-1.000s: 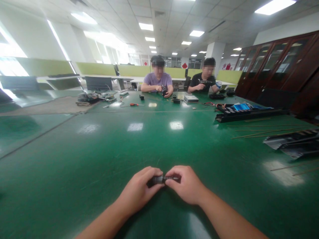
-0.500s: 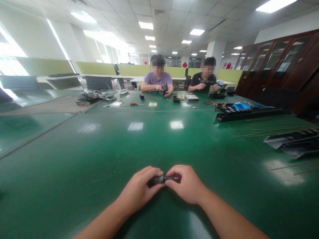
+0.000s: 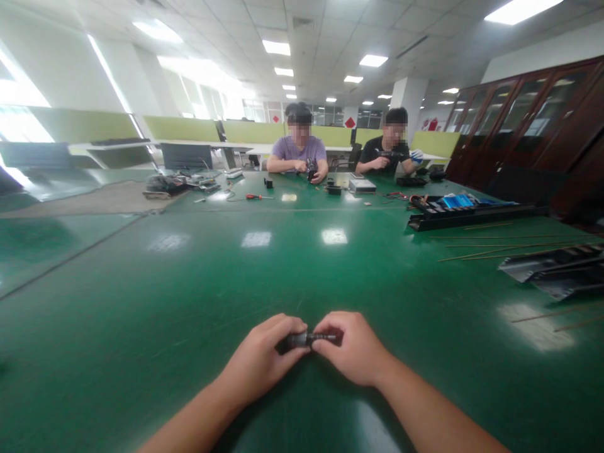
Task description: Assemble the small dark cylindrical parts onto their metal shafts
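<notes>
A small dark cylindrical part (image 3: 298,340) lies level between my hands, close above or on the green tabletop (image 3: 226,270). Its thicker, greyish body is on the left, and a thinner shaft that looks ribbed (image 3: 323,337) runs to the right. My left hand (image 3: 265,351) has its thumb and fingers closed around the thick body. The thin shaft is pinched between the thumb and fingertips of my right hand (image 3: 355,348). Fingers hide part of both ends, and the part's exact kind cannot be made out.
Across the table sit two people (image 3: 298,148), each handling a dark device. Before them lie a red screwdriver (image 3: 257,197), a white box (image 3: 362,185) and small black parts. Black metal channels (image 3: 476,217) and thin rods (image 3: 500,254) lie at right; cluttered components (image 3: 170,184) lie at far left.
My hands and the cylindrical part have shifted very slightly; both grips look the same.
</notes>
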{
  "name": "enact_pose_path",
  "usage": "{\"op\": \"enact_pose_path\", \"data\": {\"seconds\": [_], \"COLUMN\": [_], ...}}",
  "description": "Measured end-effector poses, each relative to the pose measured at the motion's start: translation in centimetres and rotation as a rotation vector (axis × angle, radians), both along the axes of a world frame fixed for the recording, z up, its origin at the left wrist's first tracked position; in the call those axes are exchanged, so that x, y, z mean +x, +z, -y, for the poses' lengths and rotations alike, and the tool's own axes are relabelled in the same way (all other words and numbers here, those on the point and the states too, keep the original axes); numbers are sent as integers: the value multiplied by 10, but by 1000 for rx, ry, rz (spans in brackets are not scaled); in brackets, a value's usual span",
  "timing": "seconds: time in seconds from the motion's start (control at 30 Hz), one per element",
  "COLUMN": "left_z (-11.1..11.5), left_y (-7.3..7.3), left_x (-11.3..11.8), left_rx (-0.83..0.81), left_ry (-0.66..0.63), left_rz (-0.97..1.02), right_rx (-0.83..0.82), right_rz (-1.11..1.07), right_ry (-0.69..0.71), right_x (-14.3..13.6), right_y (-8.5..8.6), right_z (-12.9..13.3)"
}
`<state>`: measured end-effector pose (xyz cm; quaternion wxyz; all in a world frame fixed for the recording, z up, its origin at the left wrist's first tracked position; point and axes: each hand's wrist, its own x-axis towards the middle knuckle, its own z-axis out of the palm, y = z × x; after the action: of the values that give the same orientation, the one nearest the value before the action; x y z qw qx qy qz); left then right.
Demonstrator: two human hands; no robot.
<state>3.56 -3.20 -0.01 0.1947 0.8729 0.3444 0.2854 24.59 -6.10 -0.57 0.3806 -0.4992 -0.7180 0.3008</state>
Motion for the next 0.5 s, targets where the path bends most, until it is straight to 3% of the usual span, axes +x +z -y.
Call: {"op": "enact_pose_path", "data": {"seconds": [0.5], "left_z": [-2], "left_y": [-5], "left_x": [-3], "left_rx": [9], "left_ry": [-14], "left_rz": [19], "right_rx": [-26], "right_rz": [-30], "right_ry": [-19], "right_x": [1], "right_y": [-1], "right_z": [0]}}
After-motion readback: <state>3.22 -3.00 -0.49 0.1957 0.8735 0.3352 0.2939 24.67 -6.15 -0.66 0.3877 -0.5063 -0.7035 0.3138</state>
